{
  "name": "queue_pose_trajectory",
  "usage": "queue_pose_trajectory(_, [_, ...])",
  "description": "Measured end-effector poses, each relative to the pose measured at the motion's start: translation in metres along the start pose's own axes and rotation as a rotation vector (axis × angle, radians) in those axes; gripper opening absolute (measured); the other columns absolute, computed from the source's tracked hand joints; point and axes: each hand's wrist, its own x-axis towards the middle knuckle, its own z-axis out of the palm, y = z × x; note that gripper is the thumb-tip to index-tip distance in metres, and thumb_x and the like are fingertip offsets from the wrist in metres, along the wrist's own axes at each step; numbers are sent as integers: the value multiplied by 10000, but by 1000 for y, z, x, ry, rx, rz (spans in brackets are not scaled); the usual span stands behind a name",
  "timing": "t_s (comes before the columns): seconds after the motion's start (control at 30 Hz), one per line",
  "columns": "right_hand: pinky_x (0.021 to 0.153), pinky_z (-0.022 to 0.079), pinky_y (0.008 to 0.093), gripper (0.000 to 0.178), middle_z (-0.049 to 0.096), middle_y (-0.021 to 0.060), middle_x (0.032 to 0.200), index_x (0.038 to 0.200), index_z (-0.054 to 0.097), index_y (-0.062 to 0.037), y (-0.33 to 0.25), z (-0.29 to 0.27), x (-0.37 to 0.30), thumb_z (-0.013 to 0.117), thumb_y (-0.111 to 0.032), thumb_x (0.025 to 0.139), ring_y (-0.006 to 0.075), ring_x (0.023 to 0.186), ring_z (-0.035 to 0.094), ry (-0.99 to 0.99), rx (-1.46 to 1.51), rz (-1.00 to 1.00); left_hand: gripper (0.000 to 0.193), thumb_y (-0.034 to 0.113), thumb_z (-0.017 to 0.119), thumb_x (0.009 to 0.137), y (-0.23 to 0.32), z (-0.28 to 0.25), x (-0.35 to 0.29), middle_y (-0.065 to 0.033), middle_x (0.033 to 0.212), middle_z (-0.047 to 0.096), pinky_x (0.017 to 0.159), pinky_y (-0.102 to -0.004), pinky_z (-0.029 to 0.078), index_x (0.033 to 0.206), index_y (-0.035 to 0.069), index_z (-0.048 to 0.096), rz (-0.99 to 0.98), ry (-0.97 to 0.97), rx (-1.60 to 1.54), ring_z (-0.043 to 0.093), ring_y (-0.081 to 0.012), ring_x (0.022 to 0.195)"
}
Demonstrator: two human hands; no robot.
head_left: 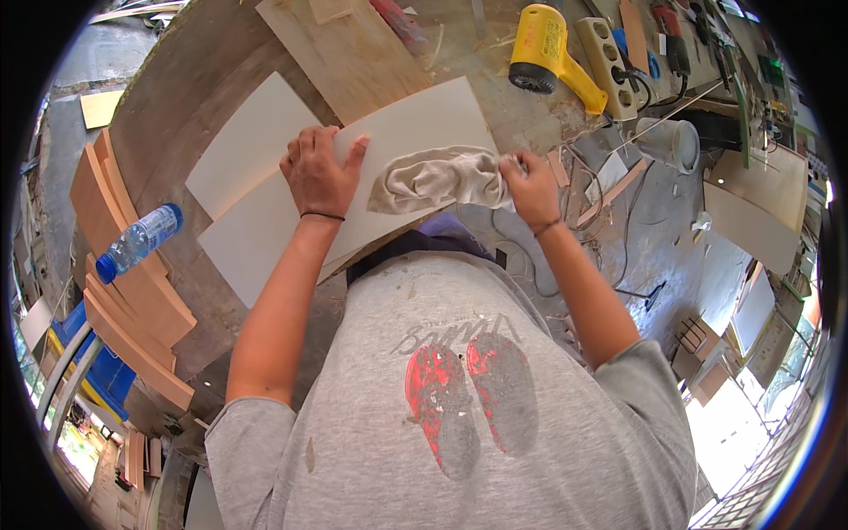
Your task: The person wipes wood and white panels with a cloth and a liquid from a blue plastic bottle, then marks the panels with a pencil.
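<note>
A white flat panel (420,119) lies in front of me, overlapping another white panel (252,146) at its left. My left hand (320,175) rests on the white panels with its thumb spread away from the fingers; nothing shows in it. A crumpled beige cloth (437,179) is spread across the right part of the front panel. Its right end is pinched by my right hand (532,187), just past the panel's right edge. The fingertips of this hand are partly hidden by the cloth and knuckles.
A yellow heat gun (549,55) and a white power strip (608,66) lie at the far right. Beyond the panels is a wooden board (349,57). Curved wooden pieces (141,300) and a water bottle (140,243) are at the left. A translucent tub (669,144) stands right.
</note>
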Motion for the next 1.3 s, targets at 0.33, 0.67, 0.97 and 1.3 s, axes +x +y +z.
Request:
queue_pose_trajectory(0.33, [769,490,392,382,666,241,900,946,681,25,-17,18,55,635,-328,809,388,871,641,133,-81,-235,424,477,646,827,4,-2,0,-63,1062,588,904,-427,361,1023,102,625,-40,19,14,526,-264,1038])
queue_pose_trajectory(0.67, [791,480,388,369,665,243,929,958,677,26,-56,25,101,639,-307,803,373,899,641,76,8,-142,430,476,659,817,6,-2,1,-58,1059,594,904,-412,368,1020,98,626,-28,5,16,532,-263,1033])
queue_pose_trajectory(0.97, [756,481,392,359,662,236,874,937,665,41,-37,13,81,637,-290,802,348,839,651,64,-53,-95,434,486,665,809,8,-3,5,-57,1048,601,892,-408,371,1000,98,632,6,12,-6,534,-261,1030])
queue_pose_trajectory(1.3, [750,493,366,396,675,235,870,979,667,43,-8,1,44,656,-302,787,323,801,656,-70,23,11,432,477,673,799,4,-2,1,-53,1054,586,914,-406,354,1012,103,632,-26,0,-13,515,-257,1034])
